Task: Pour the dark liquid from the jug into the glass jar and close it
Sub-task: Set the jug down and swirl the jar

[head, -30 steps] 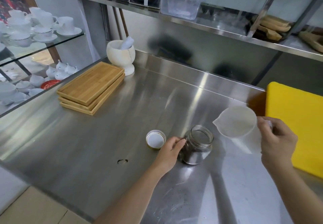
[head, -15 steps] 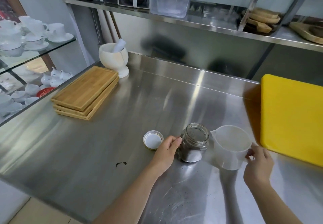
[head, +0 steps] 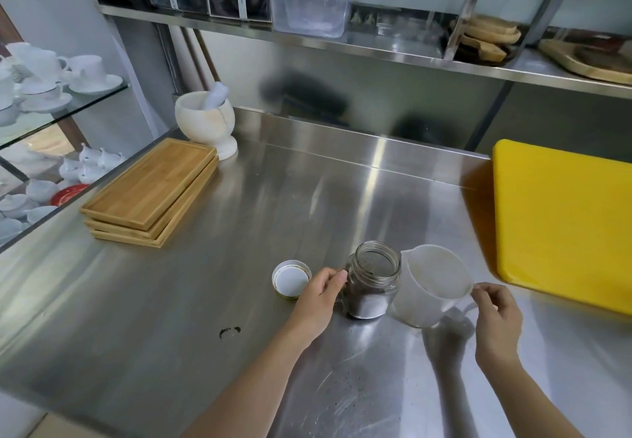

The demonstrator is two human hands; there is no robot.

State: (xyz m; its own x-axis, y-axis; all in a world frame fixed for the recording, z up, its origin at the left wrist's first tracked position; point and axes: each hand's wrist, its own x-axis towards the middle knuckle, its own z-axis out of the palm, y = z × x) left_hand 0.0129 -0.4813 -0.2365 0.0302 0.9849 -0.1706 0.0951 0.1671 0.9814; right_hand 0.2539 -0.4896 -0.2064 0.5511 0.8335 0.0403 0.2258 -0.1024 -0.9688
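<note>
The open glass jar [head: 374,278] stands on the steel counter [head: 307,205], dark contents filling its lower half. My left hand [head: 318,301] grips the jar's left side. Its lid [head: 291,280] lies upside down on the counter just left of that hand. The translucent white jug [head: 432,287] stands upright right beside the jar and looks empty. My right hand [head: 499,321] pinches the top of the jug's handle with thumb and forefinger.
A yellow cutting board [head: 564,218] lies at the right. Stacked wooden trays [head: 150,191] and a white mortar with pestle [head: 205,123] sit at the back left. A small dark spill [head: 229,331] marks the counter near the front. A shelf above holds a plastic box [head: 309,1].
The jug was tilted in the air to the right of the jar; my right hand has lowered it upright onto the counter beside the jar. My left hand stayed on the jar.
</note>
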